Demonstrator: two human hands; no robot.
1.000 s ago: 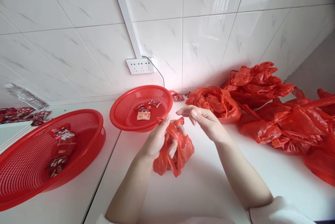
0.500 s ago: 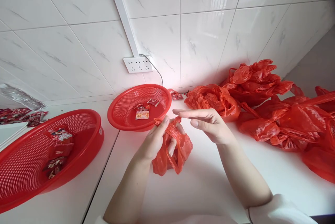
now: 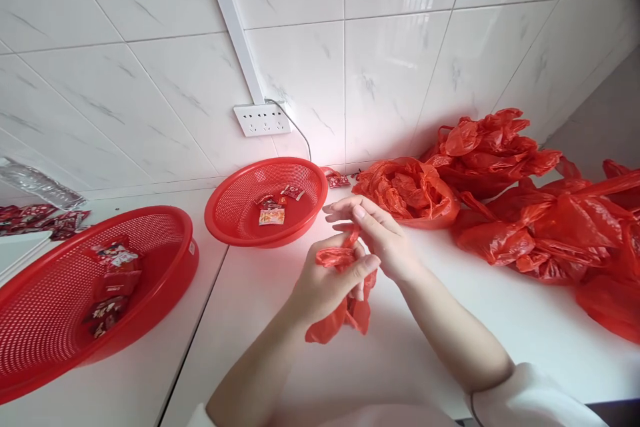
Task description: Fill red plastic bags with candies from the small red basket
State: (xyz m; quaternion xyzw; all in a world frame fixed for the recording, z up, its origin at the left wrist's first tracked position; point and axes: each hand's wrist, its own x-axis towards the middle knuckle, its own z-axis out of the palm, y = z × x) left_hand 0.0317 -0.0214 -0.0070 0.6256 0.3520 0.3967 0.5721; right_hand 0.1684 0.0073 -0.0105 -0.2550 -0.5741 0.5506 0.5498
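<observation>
In the middle of the head view, my left hand (image 3: 323, 284) is wrapped round a thin red plastic bag (image 3: 333, 325), whose lower part hangs below the fingers. A loop of the bag lies over the back of that hand. My right hand (image 3: 383, 230) is against the left from the right side, with thumb and fingers closed on a twisted upper end of the bag. Fingers partly hide the bag's top. Beyond the hands stands a round red plastic basket (image 3: 235, 230) with several small packets (image 3: 271, 216) inside.
A larger red basket (image 3: 175, 294) with packets stands at left; more red packets (image 3: 45, 220) lie behind it. Several red plastic bags (image 3: 540, 227) are piled at right, beside an open-topped red bag (image 3: 407, 190). The tiled wall has a socket strip (image 3: 263, 120).
My right hand has come down and left, from apart to the bag's top, and closed on it. The left hand has turned, and a bag loop now lies across its back.
</observation>
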